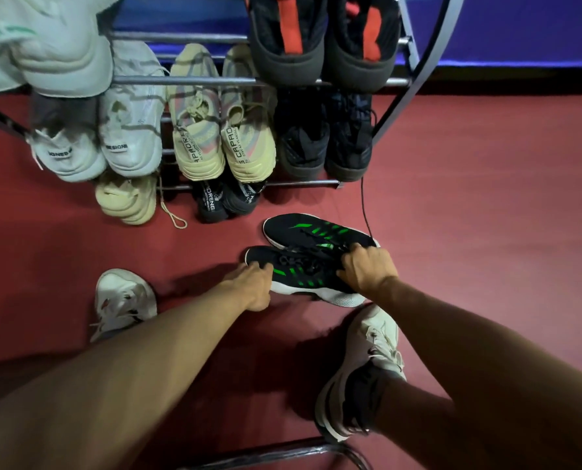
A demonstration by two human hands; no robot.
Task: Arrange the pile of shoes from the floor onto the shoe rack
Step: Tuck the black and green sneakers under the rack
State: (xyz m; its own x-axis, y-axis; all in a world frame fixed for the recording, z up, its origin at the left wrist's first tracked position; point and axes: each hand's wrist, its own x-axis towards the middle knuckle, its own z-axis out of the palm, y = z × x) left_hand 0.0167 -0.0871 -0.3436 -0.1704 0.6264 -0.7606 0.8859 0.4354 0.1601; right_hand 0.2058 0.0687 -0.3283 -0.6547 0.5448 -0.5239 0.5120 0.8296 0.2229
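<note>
Two black sneakers with green stripes lie on the red floor in front of the shoe rack (215, 81). The near sneaker (303, 274) has a white sole; my left hand (254, 283) grips its toe end and my right hand (367, 268) is closed over its heel and laces. The far sneaker (316, 230) lies right behind it, touching it. The metal rack holds white (126, 144), beige (198, 137) and black pairs (326, 144) on its tiers, heels facing me.
A beige shoe (126, 198) and a black pair (225, 198) sit at the rack's lowest level. My own feet wear white sneakers at the left (123, 301) and the right (367, 364). A black cord (364, 212) hangs from the rack. A dark bar (265, 452) runs below.
</note>
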